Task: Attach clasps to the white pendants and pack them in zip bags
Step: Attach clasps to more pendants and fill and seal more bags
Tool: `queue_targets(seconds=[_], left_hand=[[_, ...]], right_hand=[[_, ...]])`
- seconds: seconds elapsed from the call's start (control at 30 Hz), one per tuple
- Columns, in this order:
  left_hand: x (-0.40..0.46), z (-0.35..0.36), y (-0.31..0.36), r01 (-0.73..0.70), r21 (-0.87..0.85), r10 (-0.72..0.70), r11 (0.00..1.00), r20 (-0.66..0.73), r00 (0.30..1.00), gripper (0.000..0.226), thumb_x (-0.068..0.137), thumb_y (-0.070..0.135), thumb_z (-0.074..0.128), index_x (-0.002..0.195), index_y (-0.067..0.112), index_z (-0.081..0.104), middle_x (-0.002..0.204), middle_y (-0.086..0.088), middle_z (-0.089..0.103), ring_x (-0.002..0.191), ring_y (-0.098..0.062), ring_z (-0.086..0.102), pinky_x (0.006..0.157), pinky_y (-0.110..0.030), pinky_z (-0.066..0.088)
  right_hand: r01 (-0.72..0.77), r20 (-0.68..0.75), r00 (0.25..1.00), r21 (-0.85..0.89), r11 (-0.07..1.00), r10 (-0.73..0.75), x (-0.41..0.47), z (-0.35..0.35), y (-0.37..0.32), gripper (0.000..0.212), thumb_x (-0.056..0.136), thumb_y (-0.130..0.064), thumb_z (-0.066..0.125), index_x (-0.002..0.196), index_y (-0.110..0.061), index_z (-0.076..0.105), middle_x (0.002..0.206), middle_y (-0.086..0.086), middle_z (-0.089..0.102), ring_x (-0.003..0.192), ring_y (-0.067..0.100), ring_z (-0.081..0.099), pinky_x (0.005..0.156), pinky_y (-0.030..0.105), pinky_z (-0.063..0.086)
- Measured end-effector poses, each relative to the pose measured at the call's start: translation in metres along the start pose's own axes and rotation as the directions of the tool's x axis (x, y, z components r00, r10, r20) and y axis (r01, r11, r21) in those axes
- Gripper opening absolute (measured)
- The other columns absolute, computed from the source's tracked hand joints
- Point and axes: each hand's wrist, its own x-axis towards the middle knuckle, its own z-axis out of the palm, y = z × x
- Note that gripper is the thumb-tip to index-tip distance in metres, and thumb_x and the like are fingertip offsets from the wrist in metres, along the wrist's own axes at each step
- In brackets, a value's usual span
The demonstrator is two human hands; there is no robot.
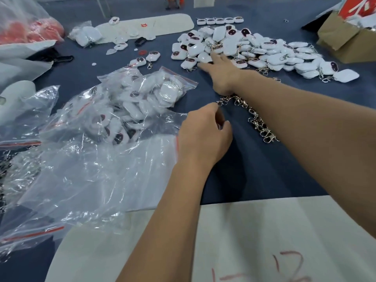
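Where the blue tabletop (254, 176) runs toward its left edge, clear zip bags (130, 102) with red seal strips lie heaped, the upper ones stuffed with white pendants, many showing a dark oval face through the plastic. Nearer the front edge lies a flatter bag (97, 171); its contents cannot be made out. A large loose pile of white pendants (264, 51) spreads across the far right part of the tabletop, several with metal clasps already hanging from them, and a row of five stands just behind it. A strand of loose metal clasps (258, 121) lies mid-table, partly hidden under the right forearm.

The right hand (221, 76) is stretched out with fingers straight and apart, fingertips at the near edge of the pendant pile. The left hand (203, 133) hovers beside the bags with fingers curled toward the thumb; whether it pinches anything cannot be told.

A brown cardboard box (345, 43) sits at the far right corner, a bag of red items (30, 29) at the far left corner, and a white sheet (264, 231) with red writing covers the front edge.
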Motion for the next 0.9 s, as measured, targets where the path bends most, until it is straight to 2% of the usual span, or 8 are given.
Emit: queue_targets(seconds=[0.13,0.37,0.5,0.6,0.67,0.73,0.83,0.9], left_hand=[[0.006,-0.002,-0.004,0.058,-0.065,-0.059,0.996,-0.015,0.998,0.015,0.081,0.022,0.068,0.071,0.022,0.057,0.059,0.012,0.055,0.063,-0.009,0.056,0.056,-0.027,0.039],[0.012,-0.008,-0.006,0.171,-0.159,-0.176,0.972,-0.022,0.984,0.018,0.08,0.023,0.068,0.066,0.025,0.057,0.052,0.014,0.056,0.056,-0.004,0.054,0.056,-0.022,0.039],[0.012,-0.009,-0.005,0.18,-0.204,-0.189,0.962,-0.022,0.982,0.016,0.081,0.021,0.068,0.069,0.025,0.058,0.055,0.012,0.057,0.056,-0.004,0.053,0.057,-0.021,0.04],[0.012,-0.012,-0.004,0.18,-0.277,-0.202,0.944,-0.055,0.978,0.009,0.08,0.019,0.068,0.08,0.024,0.061,0.065,0.01,0.06,0.06,-0.004,0.055,0.062,-0.021,0.044],[0.012,-0.015,-0.002,0.159,-0.334,-0.198,0.929,-0.085,0.977,0.012,0.074,0.019,0.065,0.086,0.022,0.063,0.072,0.01,0.062,0.064,-0.007,0.058,0.067,-0.023,0.049],[0.013,-0.017,-0.001,0.15,-0.369,-0.196,0.917,-0.09,0.976,0.017,0.073,0.014,0.062,0.089,0.02,0.065,0.074,0.01,0.064,0.067,-0.008,0.06,0.073,-0.028,0.054],[0.013,-0.018,-0.001,0.148,-0.389,-0.197,0.909,-0.088,0.977,0.021,0.078,0.001,0.06,0.091,0.017,0.068,0.077,0.005,0.067,0.068,-0.008,0.06,0.075,-0.033,0.056],[0.013,-0.018,0.0,0.138,-0.387,-0.187,0.912,-0.091,0.978,0.023,0.079,-0.001,0.059,0.091,0.017,0.068,0.08,0.003,0.068,0.068,-0.007,0.06,0.07,-0.027,0.054]], right_hand=[[0.025,-0.072,0.997,-0.076,0.997,-0.03,-0.005,0.004,-0.005,0.062,0.097,-0.004,0.054,0.155,-0.019,0.041,0.155,0.022,0.031,0.14,0.043,0.035,0.117,0.047,0.033],[0.09,-0.174,0.977,-0.187,0.978,-0.123,-0.027,-0.007,-0.016,0.044,0.095,0.002,0.058,0.136,-0.014,0.062,0.135,0.018,0.054,0.129,0.035,0.045,0.106,0.041,0.036],[0.063,-0.215,0.975,-0.012,0.998,-0.064,-0.047,-0.017,-0.018,0.019,0.101,-0.004,0.052,0.11,0.0,0.068,0.12,0.019,0.061,0.12,0.037,0.055,0.094,0.036,0.047],[0.019,-0.342,0.932,0.378,0.926,0.12,-0.071,-0.018,-0.021,0.029,0.101,-0.009,0.05,0.126,-0.004,0.064,0.125,0.015,0.068,0.112,0.018,0.063,0.092,0.029,0.048],[0.113,-0.39,0.883,0.716,0.689,0.261,-0.097,-0.012,-0.028,0.027,0.098,-0.006,0.051,0.123,-0.007,0.062,0.116,0.011,0.073,0.078,-0.006,0.06,0.068,0.018,0.046],[0.202,-0.303,0.884,0.934,0.293,0.356,-0.124,-0.005,-0.036,0.025,0.094,0.0,0.048,0.113,-0.012,0.06,0.1,0.009,0.075,0.052,0.002,0.048,0.051,0.02,0.039],[0.175,-0.108,0.956,0.957,-0.233,0.271,-0.156,0.009,-0.043,0.025,0.096,0.005,0.049,0.114,-0.011,0.057,0.089,0.01,0.063,0.052,0.01,0.045,0.046,0.022,0.037],[0.153,-0.085,0.979,0.907,-0.392,0.185,-0.168,0.019,-0.043,0.024,0.1,0.007,0.051,0.119,-0.006,0.056,0.089,0.009,0.056,0.061,0.011,0.051,0.052,0.021,0.043]])
